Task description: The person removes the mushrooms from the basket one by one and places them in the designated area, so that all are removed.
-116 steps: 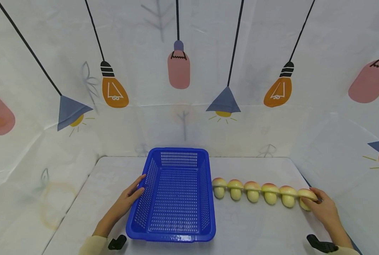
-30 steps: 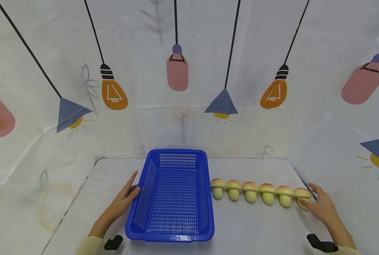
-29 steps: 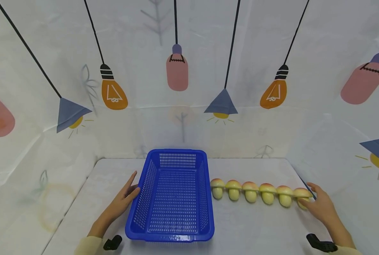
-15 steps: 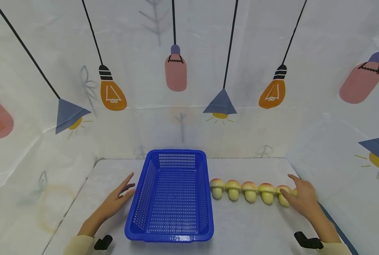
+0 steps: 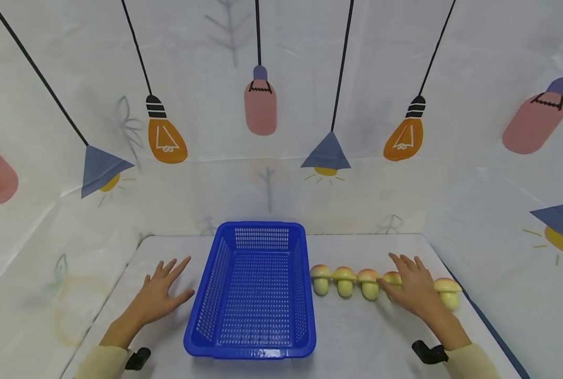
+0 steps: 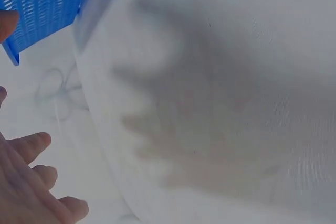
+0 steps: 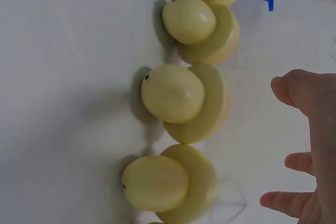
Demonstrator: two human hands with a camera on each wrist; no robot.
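Observation:
A blue plastic basket with perforated walls stands mid-table, nothing inside it. To its right runs a row of several yellow-green toy mushrooms with reddish cap tops, side by side. My right hand hovers over the right part of that row, fingers spread, hiding some of the mushrooms from the head camera. In the right wrist view the mushrooms lie apart from the fingers. Left of the basket, my left hand is held above the table with its fingers spread, not touching the basket wall.
The white table casts back soft shadows of both hands. Behind it hangs a pale cloth backdrop printed with lamps and bulbs. A black wrist device sits at the left cuff, another black device at the right.
My right hand has let go of the rightmost mushroom and moved left over the row. My left hand has come away from the basket's side, leftward, its fingers spreading.

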